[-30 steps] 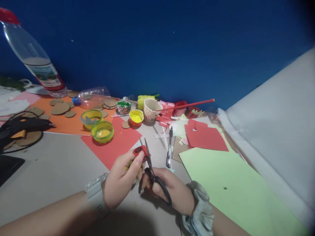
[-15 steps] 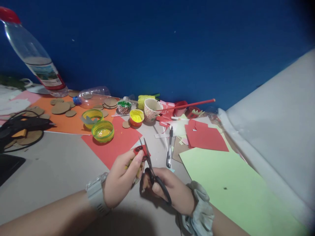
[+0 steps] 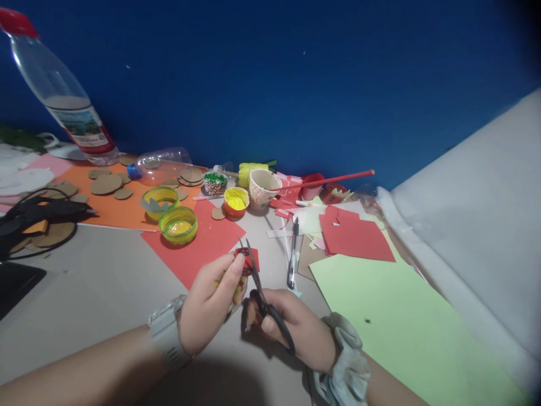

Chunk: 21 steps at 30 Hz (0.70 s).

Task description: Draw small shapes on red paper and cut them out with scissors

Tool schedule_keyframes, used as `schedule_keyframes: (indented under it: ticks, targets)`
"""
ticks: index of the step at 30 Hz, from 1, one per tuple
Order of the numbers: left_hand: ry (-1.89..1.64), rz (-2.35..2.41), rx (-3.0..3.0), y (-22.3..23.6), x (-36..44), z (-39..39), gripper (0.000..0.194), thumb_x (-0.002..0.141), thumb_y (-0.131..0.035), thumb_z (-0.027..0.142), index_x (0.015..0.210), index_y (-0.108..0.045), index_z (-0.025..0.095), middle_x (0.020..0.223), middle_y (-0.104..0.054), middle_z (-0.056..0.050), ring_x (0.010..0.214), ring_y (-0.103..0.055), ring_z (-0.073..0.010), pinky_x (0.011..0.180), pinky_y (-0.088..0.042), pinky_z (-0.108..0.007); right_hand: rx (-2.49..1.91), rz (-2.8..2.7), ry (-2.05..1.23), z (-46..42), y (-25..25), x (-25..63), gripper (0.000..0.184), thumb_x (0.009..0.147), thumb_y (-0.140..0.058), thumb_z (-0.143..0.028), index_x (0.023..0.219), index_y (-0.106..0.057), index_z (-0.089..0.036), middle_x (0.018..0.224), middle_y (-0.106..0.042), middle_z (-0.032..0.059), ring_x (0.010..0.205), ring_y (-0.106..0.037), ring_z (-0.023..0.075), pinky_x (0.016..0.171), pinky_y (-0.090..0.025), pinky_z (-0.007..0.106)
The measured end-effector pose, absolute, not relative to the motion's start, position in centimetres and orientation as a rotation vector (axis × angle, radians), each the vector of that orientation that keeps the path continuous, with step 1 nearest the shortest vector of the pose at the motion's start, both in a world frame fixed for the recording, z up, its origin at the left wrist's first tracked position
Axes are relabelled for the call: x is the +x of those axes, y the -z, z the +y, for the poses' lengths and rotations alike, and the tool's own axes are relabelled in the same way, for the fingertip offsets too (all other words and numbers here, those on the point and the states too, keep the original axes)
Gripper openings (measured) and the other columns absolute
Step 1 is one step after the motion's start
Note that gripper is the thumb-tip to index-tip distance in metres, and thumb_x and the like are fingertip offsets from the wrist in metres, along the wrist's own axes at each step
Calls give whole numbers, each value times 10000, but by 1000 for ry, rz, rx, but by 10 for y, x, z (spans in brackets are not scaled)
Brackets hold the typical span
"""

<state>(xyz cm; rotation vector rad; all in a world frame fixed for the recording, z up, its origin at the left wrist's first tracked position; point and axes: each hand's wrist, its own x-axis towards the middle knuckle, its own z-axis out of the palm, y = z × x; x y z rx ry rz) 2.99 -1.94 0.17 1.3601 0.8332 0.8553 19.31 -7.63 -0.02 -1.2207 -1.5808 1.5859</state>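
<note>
Between the thumb and fingers of my left hand [image 3: 213, 301] is a small piece of red paper [image 3: 255, 256] with black markings. Something yellowish also shows under those fingers, too hidden to name. My right hand [image 3: 293, 324] grips black-handled scissors [image 3: 258, 282] by their loops. The scissor blades are slightly parted and lie across the red piece, close to my left thumb. Behind my hands a larger red sheet [image 3: 198, 242] lies on the table.
Two yellow-green bowls [image 3: 178, 225], a cup of yellow paint [image 3: 236, 198] and a patterned paper cup [image 3: 262, 194] stand beyond my hands. A pen [image 3: 293, 254] and a green sheet [image 3: 393, 316] lie to the right. A glue gun [image 3: 51, 211] and a tall bottle [image 3: 78, 121] are at left.
The red piece has turned slightly in my left fingers, and more of it shows right of the blades. Both hands stay almost in place.
</note>
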Motion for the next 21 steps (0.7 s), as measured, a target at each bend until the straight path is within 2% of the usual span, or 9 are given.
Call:
schedule_keyframes:
  ticks: [6, 13, 21]
  targets:
    - [-864, 819, 1341, -3, 30, -19, 477, 981, -367, 489, 606, -425, 200, 501, -417, 54, 435, -379, -78, 438, -321, -210, -1237, -1595, -1573, -77, 1, 193, 637, 807, -416, -756, 797, -573, -139, 642, -458, -18, 570, -407, 103, 535, -336, 234]
    - [-846, 798, 1387, -2, 29, -19, 491, 993, -310, 494, 631, -452, 194, 552, -451, 40, 491, -410, -89, 491, -343, -221, -1215, -1552, -1567, -76, -1, 193, 642, 810, -416, -754, 809, -580, -133, 640, -457, -17, 567, -407, 101, 534, -348, 229]
    - [-798, 756, 1429, 1, 27, -20, 404, 990, -369, 444, 669, -425, 204, 558, -442, 56, 498, -407, -91, 495, -340, -222, -1172, -1474, -1603, -76, 2, 193, 571, 832, -450, -708, 810, -541, -145, 658, -445, -21, 567, -395, 98, 526, -353, 224]
